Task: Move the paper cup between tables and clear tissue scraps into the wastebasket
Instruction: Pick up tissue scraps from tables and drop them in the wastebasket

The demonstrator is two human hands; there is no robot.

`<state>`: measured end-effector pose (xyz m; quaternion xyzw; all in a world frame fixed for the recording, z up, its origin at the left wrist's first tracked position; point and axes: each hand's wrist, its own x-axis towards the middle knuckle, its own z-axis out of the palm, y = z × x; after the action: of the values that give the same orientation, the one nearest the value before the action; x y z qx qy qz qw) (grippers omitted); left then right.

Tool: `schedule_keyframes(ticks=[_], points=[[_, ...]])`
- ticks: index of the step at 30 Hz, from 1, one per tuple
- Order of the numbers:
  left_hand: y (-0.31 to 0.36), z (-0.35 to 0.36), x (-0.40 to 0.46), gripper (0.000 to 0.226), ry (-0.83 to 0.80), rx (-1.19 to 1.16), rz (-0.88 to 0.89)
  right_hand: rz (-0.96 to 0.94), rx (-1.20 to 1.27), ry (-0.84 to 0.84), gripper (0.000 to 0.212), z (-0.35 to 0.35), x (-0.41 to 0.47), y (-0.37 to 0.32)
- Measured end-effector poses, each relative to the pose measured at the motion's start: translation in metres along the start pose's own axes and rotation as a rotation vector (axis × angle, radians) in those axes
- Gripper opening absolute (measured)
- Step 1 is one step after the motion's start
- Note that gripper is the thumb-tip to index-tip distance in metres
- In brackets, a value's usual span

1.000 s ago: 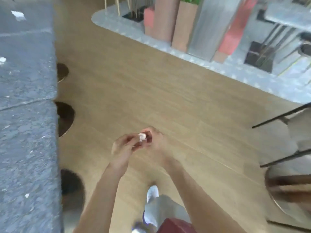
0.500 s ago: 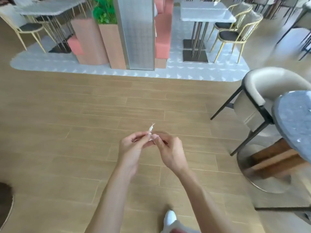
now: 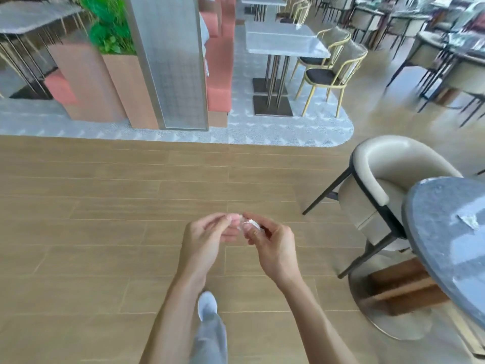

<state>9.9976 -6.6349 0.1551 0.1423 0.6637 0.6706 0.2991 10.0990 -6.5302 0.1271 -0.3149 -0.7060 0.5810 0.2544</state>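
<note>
My right hand [image 3: 270, 244] pinches a small white tissue scrap [image 3: 252, 223] between thumb and fingertips, held over the wooden floor. My left hand [image 3: 207, 236] is right beside it, its fingertips meeting the scrap from the left; whether it also grips the scrap is unclear. Another white tissue scrap [image 3: 468, 222] lies on the round grey table [image 3: 446, 253] at the right. No paper cup and no wastebasket are in view.
A cream chair with black legs [image 3: 385, 187] stands against the round table. Beyond the floor are a grey divider panel [image 3: 170, 61], planters [image 3: 115, 82], a red bench, square tables [image 3: 283, 39] and gold-framed chairs. My leg and white shoe [image 3: 207, 308] are below.
The view has swung from the long grey counter on the left towards the round table on the right. My hands stay together on the scrap, now held mainly by the right.
</note>
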Motion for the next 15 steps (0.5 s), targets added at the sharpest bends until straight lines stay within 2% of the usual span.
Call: schedule_keyframes(ticks=[5,15], points=[[0.008,-0.004,0.126,0.021,0.026,0.005,-0.026,0.027,-0.094,0.080,0.018,0.009,0.113,0.007],[0.098,0.025,0.365,0.020,-0.119,0.046,0.019,0.055,-0.073,0.280,0.012,0.010,0.345,-0.037]])
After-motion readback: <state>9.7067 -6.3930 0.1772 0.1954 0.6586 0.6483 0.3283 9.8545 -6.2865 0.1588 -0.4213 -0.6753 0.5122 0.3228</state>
